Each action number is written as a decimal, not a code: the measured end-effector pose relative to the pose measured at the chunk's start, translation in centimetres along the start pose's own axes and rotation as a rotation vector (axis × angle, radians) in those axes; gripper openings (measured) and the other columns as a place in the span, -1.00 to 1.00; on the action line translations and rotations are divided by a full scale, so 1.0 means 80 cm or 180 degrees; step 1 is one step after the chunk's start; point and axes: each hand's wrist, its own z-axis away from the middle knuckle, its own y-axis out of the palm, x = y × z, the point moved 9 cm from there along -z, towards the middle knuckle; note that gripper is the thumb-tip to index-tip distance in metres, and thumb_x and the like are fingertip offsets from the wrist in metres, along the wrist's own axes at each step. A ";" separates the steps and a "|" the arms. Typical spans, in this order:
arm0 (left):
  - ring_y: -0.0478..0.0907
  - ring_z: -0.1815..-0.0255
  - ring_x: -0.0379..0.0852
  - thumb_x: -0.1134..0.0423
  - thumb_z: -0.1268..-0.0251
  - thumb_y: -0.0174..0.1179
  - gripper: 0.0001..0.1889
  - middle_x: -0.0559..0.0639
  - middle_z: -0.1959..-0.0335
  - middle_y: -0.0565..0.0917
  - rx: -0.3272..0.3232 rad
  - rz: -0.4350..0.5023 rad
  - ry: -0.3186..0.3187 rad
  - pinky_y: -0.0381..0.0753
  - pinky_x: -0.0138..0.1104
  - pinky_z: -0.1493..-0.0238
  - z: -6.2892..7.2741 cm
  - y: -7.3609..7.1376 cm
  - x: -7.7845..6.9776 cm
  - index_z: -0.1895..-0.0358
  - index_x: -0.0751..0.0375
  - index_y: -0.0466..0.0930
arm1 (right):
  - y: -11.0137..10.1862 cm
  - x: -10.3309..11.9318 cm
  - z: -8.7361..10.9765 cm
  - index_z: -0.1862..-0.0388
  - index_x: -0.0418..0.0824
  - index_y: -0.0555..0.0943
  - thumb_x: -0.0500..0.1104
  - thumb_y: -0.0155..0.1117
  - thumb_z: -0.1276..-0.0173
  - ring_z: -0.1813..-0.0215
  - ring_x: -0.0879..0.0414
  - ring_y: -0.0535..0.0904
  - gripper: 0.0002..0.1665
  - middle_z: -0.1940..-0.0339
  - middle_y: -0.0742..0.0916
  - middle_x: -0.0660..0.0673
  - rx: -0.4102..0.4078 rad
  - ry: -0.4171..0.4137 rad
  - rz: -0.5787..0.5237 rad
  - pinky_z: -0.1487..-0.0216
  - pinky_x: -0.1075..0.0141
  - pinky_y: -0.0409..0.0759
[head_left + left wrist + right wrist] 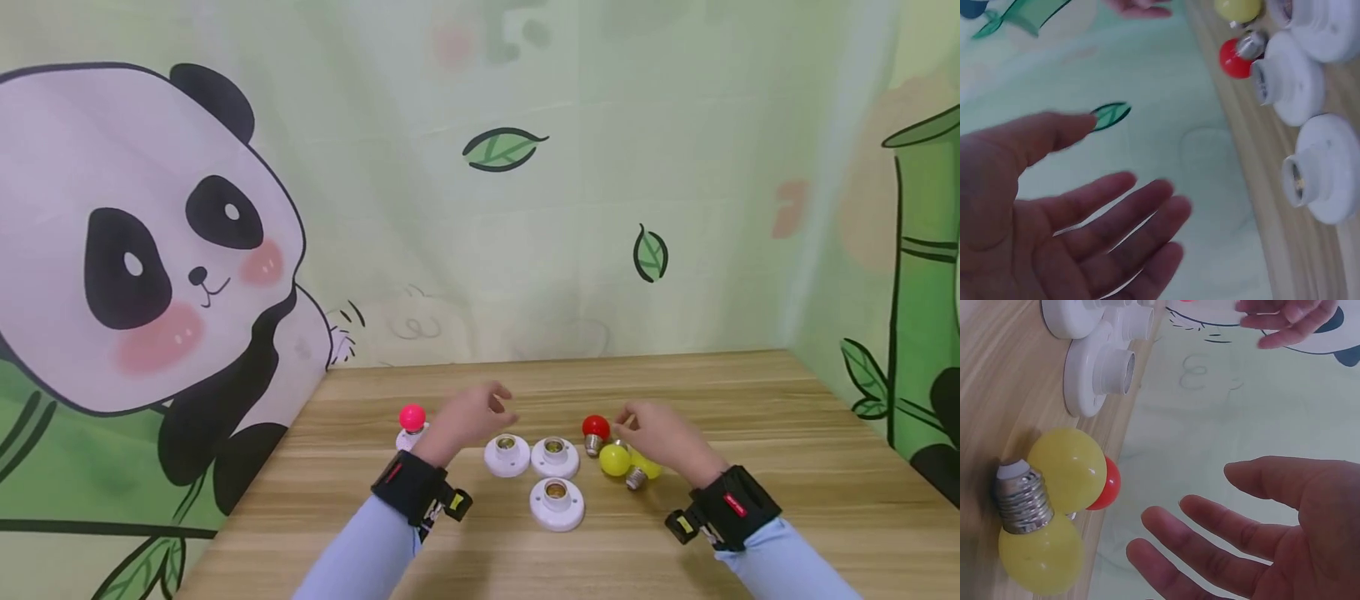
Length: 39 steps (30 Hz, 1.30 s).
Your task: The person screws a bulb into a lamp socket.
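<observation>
My left hand [467,417] hovers above the table, just behind a white lamp socket [507,464]. In the left wrist view its fingers [1129,215] are spread and hold nothing. Near two yellow bulbs [615,460] and a red bulb [596,428] hangs my right hand [667,433], partly covering the second yellow one in the head view. The right wrist view shows its fingers [1210,550] loosely extended, with nothing between them. Two more white sockets stand in the middle, one [555,467] behind the other [557,515]. A pink-red bulb [412,417] sits upright on a socket to the left.
The wood-grain table [720,375] carries all the sockets and bulbs. A cloth backdrop [420,208] with a printed panda and leaves rises behind it and at both sides. Each wrist bears a black strap [408,487] with a small camera.
</observation>
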 end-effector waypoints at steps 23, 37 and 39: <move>0.58 -0.02 0.13 0.06 -0.09 0.41 -0.34 0.29 -0.06 0.60 0.0105 0.0084 -0.0182 0.59 -0.07 0.02 -0.024 0.055 0.040 -0.20 0.38 0.44 | 0.011 0.006 0.005 0.06 -0.23 0.57 -0.02 0.19 -0.40 0.35 0.08 0.51 -0.68 0.24 0.69 -0.16 0.0121 -0.0028 -0.0003 0.40 0.30 0.48; 0.31 0.53 -0.12 -0.11 0.25 0.55 -0.52 -0.07 0.62 0.40 0.0410 -0.1362 -0.0501 0.32 -0.32 0.46 -0.038 0.108 0.079 0.66 0.17 0.50 | 0.011 0.003 0.007 0.02 -0.22 0.58 -0.04 0.17 -0.41 0.33 0.07 0.51 -0.69 0.22 0.68 -0.17 0.0121 0.0002 -0.0031 0.40 0.30 0.48; 0.32 0.54 -0.12 -0.07 0.24 0.55 -0.54 -0.05 0.61 0.42 0.0407 -0.1305 -0.0496 0.34 -0.32 0.46 -0.038 0.106 0.075 0.67 0.20 0.52 | 0.008 0.003 0.007 0.02 -0.23 0.58 -0.05 0.17 -0.41 0.32 0.06 0.50 -0.69 0.21 0.68 -0.17 0.0113 0.0015 -0.0024 0.40 0.29 0.48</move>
